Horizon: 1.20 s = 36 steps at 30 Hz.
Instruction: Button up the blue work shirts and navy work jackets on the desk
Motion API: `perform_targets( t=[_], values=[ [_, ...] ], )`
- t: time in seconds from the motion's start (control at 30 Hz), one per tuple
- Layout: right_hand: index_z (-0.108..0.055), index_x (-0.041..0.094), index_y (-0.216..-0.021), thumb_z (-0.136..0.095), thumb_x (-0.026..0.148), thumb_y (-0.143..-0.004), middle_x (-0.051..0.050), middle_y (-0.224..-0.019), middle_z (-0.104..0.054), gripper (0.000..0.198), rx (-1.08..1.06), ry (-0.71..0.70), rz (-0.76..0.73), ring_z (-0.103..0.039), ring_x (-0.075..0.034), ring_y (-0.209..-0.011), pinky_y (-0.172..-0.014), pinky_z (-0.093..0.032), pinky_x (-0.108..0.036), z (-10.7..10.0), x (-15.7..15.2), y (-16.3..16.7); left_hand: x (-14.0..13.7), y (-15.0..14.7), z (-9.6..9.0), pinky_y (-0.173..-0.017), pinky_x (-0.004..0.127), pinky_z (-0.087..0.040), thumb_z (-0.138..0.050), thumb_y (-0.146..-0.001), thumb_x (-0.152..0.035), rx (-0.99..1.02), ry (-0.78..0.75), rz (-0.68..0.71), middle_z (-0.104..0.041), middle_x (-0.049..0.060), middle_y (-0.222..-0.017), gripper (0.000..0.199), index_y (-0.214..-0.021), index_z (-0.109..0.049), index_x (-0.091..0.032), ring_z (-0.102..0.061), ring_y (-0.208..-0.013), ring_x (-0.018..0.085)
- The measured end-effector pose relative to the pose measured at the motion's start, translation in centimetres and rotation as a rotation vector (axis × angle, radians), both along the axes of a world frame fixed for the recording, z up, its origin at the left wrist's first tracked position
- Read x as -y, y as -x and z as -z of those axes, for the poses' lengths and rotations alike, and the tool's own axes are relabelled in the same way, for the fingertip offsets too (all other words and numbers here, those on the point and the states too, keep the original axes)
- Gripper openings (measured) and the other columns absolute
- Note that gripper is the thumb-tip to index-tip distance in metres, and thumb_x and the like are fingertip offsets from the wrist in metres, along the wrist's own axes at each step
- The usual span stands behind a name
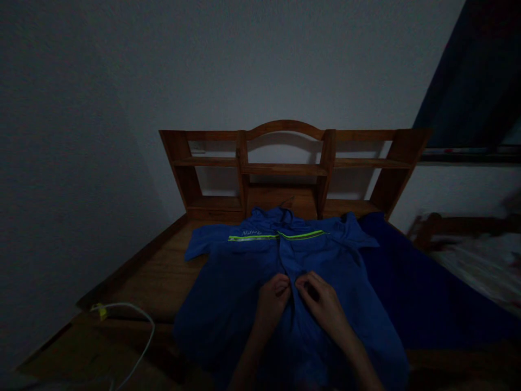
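Note:
A blue short-sleeved shirt point(244, 277) with a collar and a yellow-green stripe across the chest lies spread out, front side up, its collar at the far end. My left hand point(273, 298) pinches the front placket of the shirt about midway down. Close beside it, my right hand point(319, 296) pinches the other side of the same placket with thumb and forefinger. A narrow strip of cloth lies between the two sets of fingertips. Any button under them is hidden or too dark to make out.
The shirt lies on a wooden desk point(163, 271) with a wooden shelf unit point(285, 169) at its back. Darker blue cloth point(423, 298) covers the right side. A white cable point(150, 320) loops over the front left edge. A pale wall point(101, 136) stands behind.

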State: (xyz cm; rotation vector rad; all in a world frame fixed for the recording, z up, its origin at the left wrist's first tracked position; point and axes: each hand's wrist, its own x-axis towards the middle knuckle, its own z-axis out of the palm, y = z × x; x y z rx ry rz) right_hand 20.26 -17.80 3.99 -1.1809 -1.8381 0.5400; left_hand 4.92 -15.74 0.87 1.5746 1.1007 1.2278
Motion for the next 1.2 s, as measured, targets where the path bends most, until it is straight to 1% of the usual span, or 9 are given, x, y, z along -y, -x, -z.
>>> perform_targets(
  t=[0.1,0.23,0.37,0.5,0.7,0.8,0.93,1.1,1.2],
  values=[
    [-0.057,0.02,-0.086,-0.045,0.026,-0.089,-0.003,-0.087,-0.058,0.014,0.008,0.003,0.025,-0.055,-0.014,-0.077,-0.071,-0.042,-0.025,0.6,-0.6,0.2,-0.1,0.1,-0.1,-0.066,0.02,-0.045,-0.05,-0.076,-0.016,0.009,0.019,0.019,-0.062,0.0,-0.072,0.011,-0.081,-0.059,-0.017,-0.06,-0.071,0.013],
    [-0.054,0.02,-0.089,-0.046,0.026,-0.089,-0.002,-0.086,-0.056,0.01,-0.004,0.037,0.05,-0.055,-0.013,-0.077,-0.072,-0.041,-0.025,1.2,-0.9,0.2,-0.1,0.3,-0.7,-0.067,0.021,-0.044,-0.05,-0.078,-0.02,0.026,0.044,0.058,-0.061,0.001,-0.075,0.011,-0.083,-0.059,-0.016,-0.059,-0.074,0.014],
    [-0.053,0.021,-0.089,-0.049,0.03,-0.088,0.0,-0.081,-0.056,0.01,-0.028,0.112,0.034,-0.054,-0.012,-0.069,-0.066,-0.041,-0.024,1.2,-0.9,-0.1,-0.1,0.1,-1.2,-0.064,0.02,-0.041,-0.052,-0.08,-0.028,0.03,0.097,0.005,-0.06,0.0,-0.072,0.015,-0.079,-0.06,-0.015,-0.057,-0.072,0.013],
    [-0.053,0.02,-0.087,-0.05,0.031,-0.087,0.0,-0.08,-0.056,0.011,-0.051,0.151,0.01,-0.053,-0.011,-0.066,-0.063,-0.041,-0.023,1.3,-1.0,-0.2,-0.1,-0.3,-0.9,-0.06,0.019,-0.039,-0.057,-0.078,-0.034,0.017,0.121,-0.045,-0.058,-0.001,-0.068,0.019,-0.076,-0.057,-0.016,-0.054,-0.068,0.012],
    [-0.054,0.02,-0.087,-0.052,0.028,-0.086,0.001,-0.08,-0.056,0.008,-0.058,0.152,-0.021,-0.053,-0.011,-0.066,-0.063,-0.041,-0.023,1.4,-1.0,-0.1,-0.1,-0.3,-0.5,-0.054,0.018,-0.034,-0.056,-0.078,-0.027,-0.054,0.091,-0.077,-0.049,-0.005,-0.06,0.01,-0.075,-0.054,-0.017,-0.049,-0.059,0.009],
    [-0.054,0.02,-0.086,-0.052,0.028,-0.086,0.001,-0.081,-0.056,0.008,-0.045,0.153,-0.03,-0.053,-0.011,-0.066,-0.062,-0.041,-0.023,1.2,-1.0,-0.1,-0.3,-0.3,-0.3,-0.056,0.018,-0.036,-0.055,-0.078,-0.024,-0.052,0.09,-0.076,-0.051,-0.004,-0.063,0.007,-0.077,-0.054,-0.017,-0.051,-0.062,0.01],
    [-0.054,0.02,-0.087,-0.05,0.029,-0.087,0.0,-0.081,-0.057,0.01,-0.036,0.158,-0.044,-0.053,-0.011,-0.067,-0.063,-0.041,-0.023,1.1,-0.9,-0.1,-0.2,-0.2,0.0,-0.061,0.019,-0.04,-0.054,-0.077,-0.021,0.009,0.094,-0.061,-0.054,-0.002,-0.069,0.005,-0.08,-0.053,-0.017,-0.055,-0.068,0.011],
    [-0.052,0.02,-0.09,-0.047,0.032,-0.089,0.001,-0.08,-0.057,0.013,-0.028,0.168,-0.048,-0.054,-0.012,-0.069,-0.066,-0.041,-0.023,0.9,-0.7,-0.1,0.0,-0.1,-0.3,-0.065,0.02,-0.043,-0.054,-0.077,-0.019,0.057,0.112,-0.014,-0.056,-0.001,-0.073,0.008,-0.085,-0.053,-0.018,-0.058,-0.072,0.012],
    [-0.051,0.021,-0.091,-0.045,0.033,-0.09,0.001,-0.08,-0.057,0.014,-0.005,0.176,-0.041,-0.054,-0.012,-0.069,-0.066,-0.041,-0.023,0.9,-0.7,-0.1,0.0,0.0,-0.5,-0.064,0.019,-0.043,-0.055,-0.077,-0.019,0.083,0.118,-0.006,-0.057,-0.001,-0.074,0.009,-0.086,-0.054,-0.017,-0.058,-0.072,0.011]
  ],
)
